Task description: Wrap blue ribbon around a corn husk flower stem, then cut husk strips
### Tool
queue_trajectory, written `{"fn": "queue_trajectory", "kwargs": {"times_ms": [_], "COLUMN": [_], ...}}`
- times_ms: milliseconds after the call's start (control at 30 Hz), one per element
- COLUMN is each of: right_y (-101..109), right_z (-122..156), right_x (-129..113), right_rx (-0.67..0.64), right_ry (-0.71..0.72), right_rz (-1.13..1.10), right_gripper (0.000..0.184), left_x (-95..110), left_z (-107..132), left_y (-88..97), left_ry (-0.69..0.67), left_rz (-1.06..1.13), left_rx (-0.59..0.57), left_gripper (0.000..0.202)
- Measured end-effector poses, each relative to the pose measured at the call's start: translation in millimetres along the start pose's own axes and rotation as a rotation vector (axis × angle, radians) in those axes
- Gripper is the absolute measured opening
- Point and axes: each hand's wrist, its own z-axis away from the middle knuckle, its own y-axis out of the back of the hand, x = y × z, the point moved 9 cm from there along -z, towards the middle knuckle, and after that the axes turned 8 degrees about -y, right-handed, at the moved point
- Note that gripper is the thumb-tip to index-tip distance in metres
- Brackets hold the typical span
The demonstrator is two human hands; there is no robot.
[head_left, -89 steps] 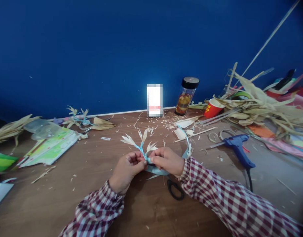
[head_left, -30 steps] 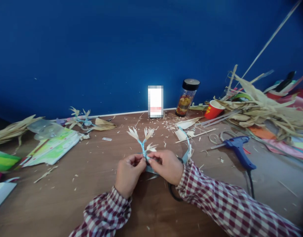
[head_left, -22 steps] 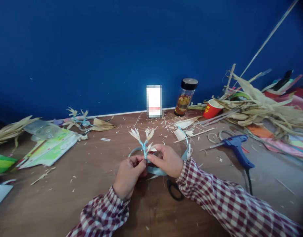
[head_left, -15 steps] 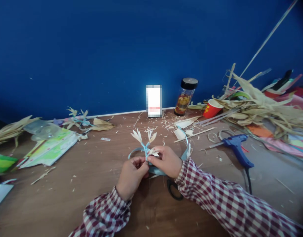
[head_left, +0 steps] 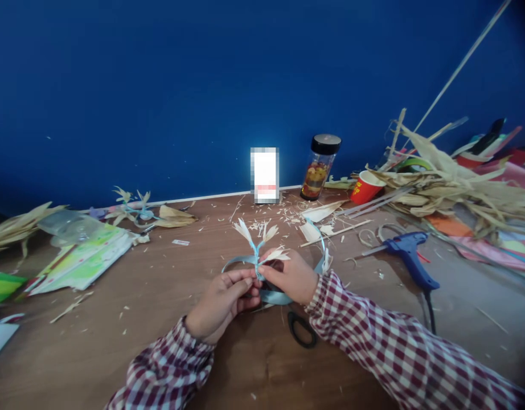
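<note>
Between my hands stands a corn-husk flower sprig [head_left: 257,250], its pale petals fanned at the tips and its branching stem wrapped in light blue tape. My right hand [head_left: 290,276] pinches the stem from the right, with one pale blossom lying over its fingers. At the base of the sprig, my left hand [head_left: 226,299] has thumb and fingertips closed around the lower stem. A light blue ribbon [head_left: 275,297] loops on the table behind and under my hands. Below my right wrist shows a black scissors handle [head_left: 303,330]; the blades are hidden.
A blue glue gun [head_left: 411,259] lies right, its cord running toward me. Behind are a lidded glass bottle [head_left: 318,168], a red paper cup [head_left: 365,188] and heaped dry husks [head_left: 450,185]. Husk scraps litter the table. At left lie a painted sheet [head_left: 87,262] and another sprig [head_left: 140,208].
My left hand has shifted slightly left and rolled, its fingers now lower on the stem. The sprig has moved a little right and tilted, still between my fingers.
</note>
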Motion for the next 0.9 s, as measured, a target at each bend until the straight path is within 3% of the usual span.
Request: {"fn": "queue_trajectory", "kwargs": {"times_ms": [233,567,767,900], "right_y": [-1.7,-5.4,-1.4,-4.4], "right_z": [0.5,1.8,0.4,0.4], "right_x": [2.7,-1.4,2.0,0.9], "right_rx": [0.005,-0.036,-0.020,-0.077], "right_ry": [-0.027,0.000,-0.037,-0.003], "right_rz": [-0.001,0.007,0.002,-0.028], "right_gripper": [0.007,0.008,0.007,0.011], "left_x": [-0.8,2.2,1.1,1.0], "left_z": [-0.6,-1.7,0.1,-0.2], "left_y": [-0.8,5.1,2.3,7.0], "left_ry": [-0.012,-0.139,-0.090,-0.084], "left_rz": [0.024,-0.190,-0.136,-0.128], "left_rx": [0.023,0.102,0.088,0.125], "left_gripper": [0.021,0.027,0.025,0.025]}}
